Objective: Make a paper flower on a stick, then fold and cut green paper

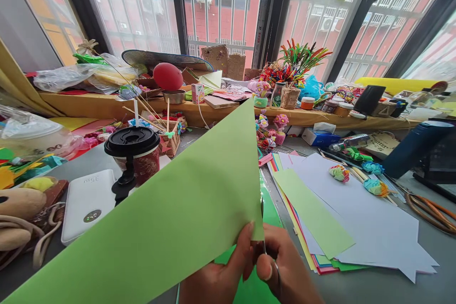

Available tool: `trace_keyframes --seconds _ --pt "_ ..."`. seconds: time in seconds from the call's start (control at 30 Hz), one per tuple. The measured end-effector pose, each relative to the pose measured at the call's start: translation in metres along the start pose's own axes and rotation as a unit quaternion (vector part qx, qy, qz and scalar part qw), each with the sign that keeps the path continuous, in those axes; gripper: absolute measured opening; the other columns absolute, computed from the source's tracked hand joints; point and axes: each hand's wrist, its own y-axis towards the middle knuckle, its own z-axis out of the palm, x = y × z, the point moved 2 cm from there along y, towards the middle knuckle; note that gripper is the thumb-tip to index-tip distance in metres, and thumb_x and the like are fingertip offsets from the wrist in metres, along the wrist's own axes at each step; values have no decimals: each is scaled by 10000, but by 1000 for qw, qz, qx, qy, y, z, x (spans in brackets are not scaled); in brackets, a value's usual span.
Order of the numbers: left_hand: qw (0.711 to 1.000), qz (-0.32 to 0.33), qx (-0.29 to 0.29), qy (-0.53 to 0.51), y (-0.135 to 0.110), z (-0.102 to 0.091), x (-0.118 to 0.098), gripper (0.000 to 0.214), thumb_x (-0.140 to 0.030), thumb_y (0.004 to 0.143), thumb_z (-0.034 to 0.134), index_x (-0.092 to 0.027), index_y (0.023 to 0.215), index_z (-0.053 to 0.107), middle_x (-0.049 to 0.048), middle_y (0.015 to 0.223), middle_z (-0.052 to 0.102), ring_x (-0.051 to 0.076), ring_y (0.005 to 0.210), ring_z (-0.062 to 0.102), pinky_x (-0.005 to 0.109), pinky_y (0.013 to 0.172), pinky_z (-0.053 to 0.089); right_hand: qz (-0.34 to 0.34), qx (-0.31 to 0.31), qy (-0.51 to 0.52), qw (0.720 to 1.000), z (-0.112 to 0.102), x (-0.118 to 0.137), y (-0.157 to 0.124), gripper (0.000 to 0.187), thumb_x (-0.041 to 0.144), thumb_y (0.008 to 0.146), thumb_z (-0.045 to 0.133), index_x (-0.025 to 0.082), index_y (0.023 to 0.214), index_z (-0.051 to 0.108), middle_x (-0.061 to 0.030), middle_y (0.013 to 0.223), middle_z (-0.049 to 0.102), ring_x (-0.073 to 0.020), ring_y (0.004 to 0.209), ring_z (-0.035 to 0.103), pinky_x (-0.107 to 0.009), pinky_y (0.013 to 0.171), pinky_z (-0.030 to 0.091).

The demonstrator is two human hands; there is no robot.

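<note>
A large light green sheet of paper is held up in front of me, with a pointed top and a long slanted edge. My left hand grips its lower right corner, thumb on the near face. Beside it, my right hand is closed around scissors. Only a sliver of blade and part of a handle show, at the sheet's right edge; the rest is hidden by the paper and fingers. Below the hands lies a shiny green sheet.
A lidded cup and a white power bank stand at left. On the right lie stacked coloured and white papers, a light green strip and paper flowers. A cluttered window ledge runs behind.
</note>
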Motion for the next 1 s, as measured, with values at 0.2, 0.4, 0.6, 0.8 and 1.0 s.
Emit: trace_keyframes --seconds 0.2,0.4,0.6,0.8,1.0 --pt "1000 15 -8 6 -1 1 2 419 -574 618 545 -178 688 664 52 708 674 270 812 606 357 836 429 2 12 -16 1000 -2 0 -1 649 773 593 332 147 437 404 16 541 376 -82 483 355 -202 427 267" --pt "1000 27 -7 10 -2 1 3 446 -594 619 531 -173 673 666 61 692 676 277 806 608 370 834 429 2 -5 -18 1000 -2 0 -1 648 778 587 334 151 436 399 18 527 378 -78 465 342 -206 420 260" --pt "1000 9 -13 12 -5 2 4 426 -579 611 552 -177 690 668 54 710 683 269 791 620 353 821 453 -6 -6 -28 1000 -8 7 0 661 787 587 300 153 470 447 21 514 371 -83 468 333 -211 423 248" --pt "1000 -13 1 10 -5 3 3 433 -579 628 532 -171 690 661 71 721 676 290 853 602 378 859 427 11 1 -5 1000 -9 4 -3 645 782 568 355 151 483 458 9 560 408 -94 501 377 -210 441 278" --pt "1000 -15 6 -10 -5 3 6 433 -581 609 547 -171 690 656 73 701 668 293 869 592 380 874 413 15 19 -20 999 -9 7 -3 659 800 547 337 153 449 418 13 547 375 -89 484 360 -211 435 280"
